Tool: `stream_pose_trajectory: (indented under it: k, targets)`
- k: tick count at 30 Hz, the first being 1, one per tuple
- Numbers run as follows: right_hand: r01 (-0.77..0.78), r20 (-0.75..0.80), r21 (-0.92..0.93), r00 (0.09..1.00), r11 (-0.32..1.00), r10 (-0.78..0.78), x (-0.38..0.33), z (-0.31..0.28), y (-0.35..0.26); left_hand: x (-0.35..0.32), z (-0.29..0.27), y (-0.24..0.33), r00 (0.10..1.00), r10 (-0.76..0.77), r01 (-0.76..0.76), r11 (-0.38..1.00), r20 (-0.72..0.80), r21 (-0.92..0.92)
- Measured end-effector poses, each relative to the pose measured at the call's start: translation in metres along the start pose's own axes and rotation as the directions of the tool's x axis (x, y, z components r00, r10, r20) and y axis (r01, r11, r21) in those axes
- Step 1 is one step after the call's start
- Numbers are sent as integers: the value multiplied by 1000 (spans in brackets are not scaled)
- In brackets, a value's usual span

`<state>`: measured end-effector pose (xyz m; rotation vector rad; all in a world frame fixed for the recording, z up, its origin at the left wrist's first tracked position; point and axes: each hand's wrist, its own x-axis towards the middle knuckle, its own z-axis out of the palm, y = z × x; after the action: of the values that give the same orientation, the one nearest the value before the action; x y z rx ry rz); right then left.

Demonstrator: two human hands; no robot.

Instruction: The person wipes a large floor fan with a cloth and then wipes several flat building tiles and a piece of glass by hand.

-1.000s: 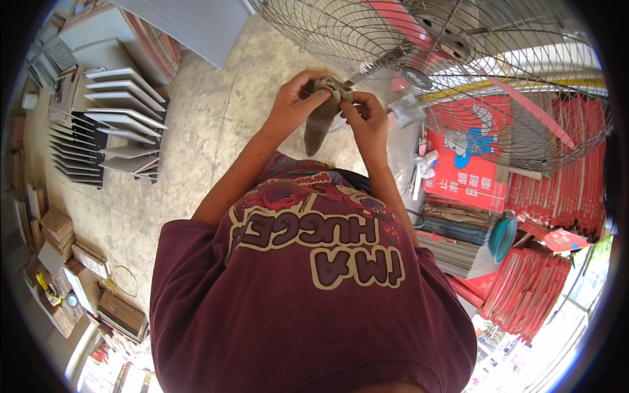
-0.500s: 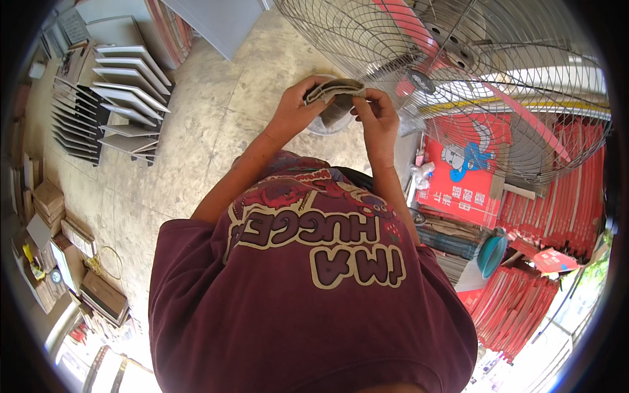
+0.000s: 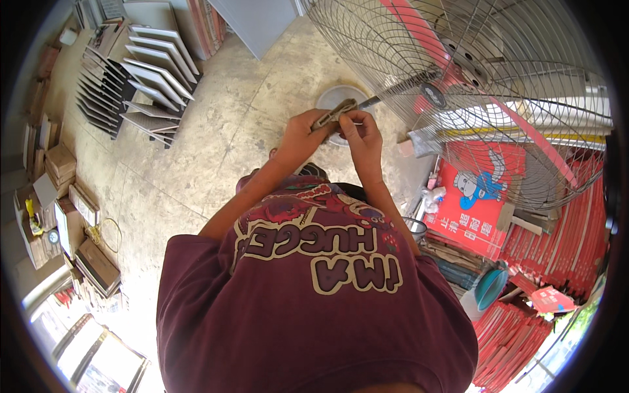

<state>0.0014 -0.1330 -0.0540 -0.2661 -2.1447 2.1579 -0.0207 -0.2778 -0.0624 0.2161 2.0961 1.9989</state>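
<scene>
A grey-brown, cloth-like piece (image 3: 335,114) with a thick edge is held in front of me, flattened and slanting up to the right. My left hand (image 3: 304,139) has its fingers closed on the piece's left end. My right hand (image 3: 363,140) pinches its right end between thumb and fingers. Just beyond both hands, a round pale base (image 3: 334,95) rests on the floor, partly hidden by the hands and the piece. The exact kind of the held piece cannot be made out.
A large fan (image 3: 434,95) with a wire cage and red blades stands close at the right. Racks of upright panels (image 3: 157,65) are at the far left. Red flat boxes (image 3: 517,337) are stacked at the right, near a teal basin-like thing (image 3: 490,288). Wooden boxes (image 3: 60,160) line the left.
The piece was held curved with its hollow opening showing; now it is pressed flat and narrow. Both hands have come closer together and slightly lower, and the view has shifted.
</scene>
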Motion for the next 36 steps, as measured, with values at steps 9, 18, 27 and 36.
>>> stream_pose_trajectory:
  k: [9, 18, 27, 36]
  targets:
    - [-99, 21, -45, 995, 994, 100, 0, 13, 3, -14, -20, 4, 970, 218, -239, 935, 108, 262]
    - [-90, 59, 22, 994, 996, 88, 18, 66, -1, -2, -79, 4, 995, 79, -79, 997, 65, -3]
    - [-180, 110, 5, 978, 984, 179, 47, 149, -18, 18, -159, 6, 960, 279, -271, 951, -37, 148]
    - [-190, 171, 52, 969, 980, 179, 70, 221, -15, 26, -237, 5, 971, 230, -214, 957, -62, 197]
